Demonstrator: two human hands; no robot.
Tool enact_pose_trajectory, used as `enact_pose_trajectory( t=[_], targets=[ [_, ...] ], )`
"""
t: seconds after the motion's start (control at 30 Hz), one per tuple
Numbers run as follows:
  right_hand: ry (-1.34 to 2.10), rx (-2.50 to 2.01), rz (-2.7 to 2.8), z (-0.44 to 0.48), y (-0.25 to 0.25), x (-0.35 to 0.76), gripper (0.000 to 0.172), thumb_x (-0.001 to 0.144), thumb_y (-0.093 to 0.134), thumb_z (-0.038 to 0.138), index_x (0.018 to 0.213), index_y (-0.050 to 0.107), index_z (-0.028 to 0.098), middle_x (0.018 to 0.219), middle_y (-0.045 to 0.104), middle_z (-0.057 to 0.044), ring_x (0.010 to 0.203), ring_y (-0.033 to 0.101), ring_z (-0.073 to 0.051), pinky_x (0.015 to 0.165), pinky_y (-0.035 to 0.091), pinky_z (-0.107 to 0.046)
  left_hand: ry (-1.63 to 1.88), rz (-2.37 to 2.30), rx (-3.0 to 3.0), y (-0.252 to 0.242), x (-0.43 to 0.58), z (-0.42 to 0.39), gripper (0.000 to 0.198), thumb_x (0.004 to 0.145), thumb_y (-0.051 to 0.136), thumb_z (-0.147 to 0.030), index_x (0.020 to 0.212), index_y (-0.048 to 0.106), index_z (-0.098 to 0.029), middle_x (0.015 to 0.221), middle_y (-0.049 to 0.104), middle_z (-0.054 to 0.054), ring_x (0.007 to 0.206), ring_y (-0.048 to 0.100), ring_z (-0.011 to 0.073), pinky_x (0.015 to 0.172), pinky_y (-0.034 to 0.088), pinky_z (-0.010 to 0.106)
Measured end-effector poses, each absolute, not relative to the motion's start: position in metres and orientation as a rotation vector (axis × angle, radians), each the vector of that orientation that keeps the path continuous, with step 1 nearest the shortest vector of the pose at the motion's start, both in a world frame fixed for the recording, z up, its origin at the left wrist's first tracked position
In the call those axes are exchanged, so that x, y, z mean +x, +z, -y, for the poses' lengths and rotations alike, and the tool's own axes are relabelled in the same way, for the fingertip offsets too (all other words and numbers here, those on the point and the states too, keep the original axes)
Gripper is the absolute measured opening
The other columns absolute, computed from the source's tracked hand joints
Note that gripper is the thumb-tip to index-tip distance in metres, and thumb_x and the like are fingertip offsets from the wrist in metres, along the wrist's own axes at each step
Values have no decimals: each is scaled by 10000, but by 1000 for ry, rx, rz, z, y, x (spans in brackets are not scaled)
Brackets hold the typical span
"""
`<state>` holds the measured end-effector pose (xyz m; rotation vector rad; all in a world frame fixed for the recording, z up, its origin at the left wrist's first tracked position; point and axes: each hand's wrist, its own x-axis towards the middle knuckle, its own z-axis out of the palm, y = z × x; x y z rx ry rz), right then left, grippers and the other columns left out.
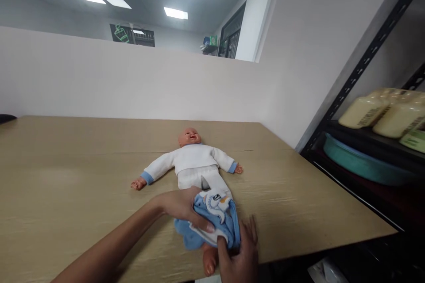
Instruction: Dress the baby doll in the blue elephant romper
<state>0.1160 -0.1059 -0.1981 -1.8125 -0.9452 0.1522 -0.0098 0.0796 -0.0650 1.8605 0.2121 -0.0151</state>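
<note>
A baby doll (195, 159) lies on its back, its head toward the far side, wearing a white top with blue cuffs and white trousers (187, 177). Over its lower legs is a bunched blue-and-white baby garment (229, 223) with a bird face on it. My left hand (186, 208) grips the garment from the left, thumb pressed on the cloth. On the right, my right hand (241, 252) pinches the garment's lower edge beside the doll's bare foot (210, 265). The other foot is hidden. Some fingers of my right hand are blurred.
The wooden table (83, 212) ends at a low white wall (133, 84). At the right stands a black metal shelf (352, 79) with several cream bottles (361, 110) and a teal basin (365, 159). Below the table's front edge is a pale plastic item (327, 272).
</note>
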Motion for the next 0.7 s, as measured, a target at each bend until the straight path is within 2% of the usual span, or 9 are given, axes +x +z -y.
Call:
enact_pose_trajectory(
  t=[0.07,0.1,0.17,0.23,0.3,0.37,0.47,0.6,0.7],
  targets=[
    [134,-1818,981,111,-209,116,396,853,668,271,1240,713,200,1256,719,-190,1518,402,-462,1324,116,-695,-32,-251,2005,-67,-6,-74,416,642,910,-503,916,800,-209,808,757,22,780,689,284,812,572,398],
    [147,-1828,958,113,-215,115,385,860,658,275,1233,717,197,1277,716,-195,1511,418,-467,1320,128,-703,-14,-276,2095,-67,-4,-70,360,659,892,-453,904,793,-208,799,741,17,787,678,279,841,562,402],
    [204,-1824,851,114,-224,112,440,869,654,315,1286,693,178,1386,673,-213,1491,451,-475,1284,271,-695,71,-314,2236,-69,0,-64,355,649,876,-366,953,789,-206,817,720,18,835,667,291,917,540,426],
    [261,-1740,732,113,-233,107,570,874,653,363,1400,619,144,1461,632,-225,1450,514,-463,1205,440,-638,138,-384,2311,-72,3,-59,576,594,896,-333,1142,760,-216,925,716,33,946,660,328,972,523,455],
    [270,-1619,611,109,-239,101,685,890,635,387,1493,519,84,1426,658,-251,1349,626,-432,1106,556,-561,171,-485,2340,-74,4,-55,736,589,893,-336,1284,686,-212,1019,698,56,1027,641,355,967,523,465],
    [242,-1528,500,105,-241,96,730,911,616,387,1533,456,40,1342,713,-255,1225,718,-387,1022,613,-487,200,-539,2365,-76,6,-51,728,621,866,-310,1305,642,-202,1100,691,72,1076,621,357,985,508,468],
    [216,-1427,490,99,-233,96,711,913,645,383,1543,483,94,1322,744,-199,1167,752,-330,949,637,-397,220,-486,2401,-77,7,-45,603,715,793,-263,1291,621,-217,1221,708,65,1112,614,333,1073,436,485],
    [209,-1366,507,96,-208,99,647,882,682,365,1479,582,138,1262,777,-169,1171,740,-345,899,643,-399,227,-422,2436,-74,7,-41,592,838,707,-283,1418,594,-305,1351,702,35,1148,584,341,1107,386,509],
    [224,-1364,477,95,-194,97,638,863,672,337,1462,593,131,1171,803,-162,1118,757,-348,863,652,-398,182,-406,2368,-70,3,-48,699,795,729,-246,1473,588,-336,1366,684,33,1195,544,363,1136,391,525]
  ],
)
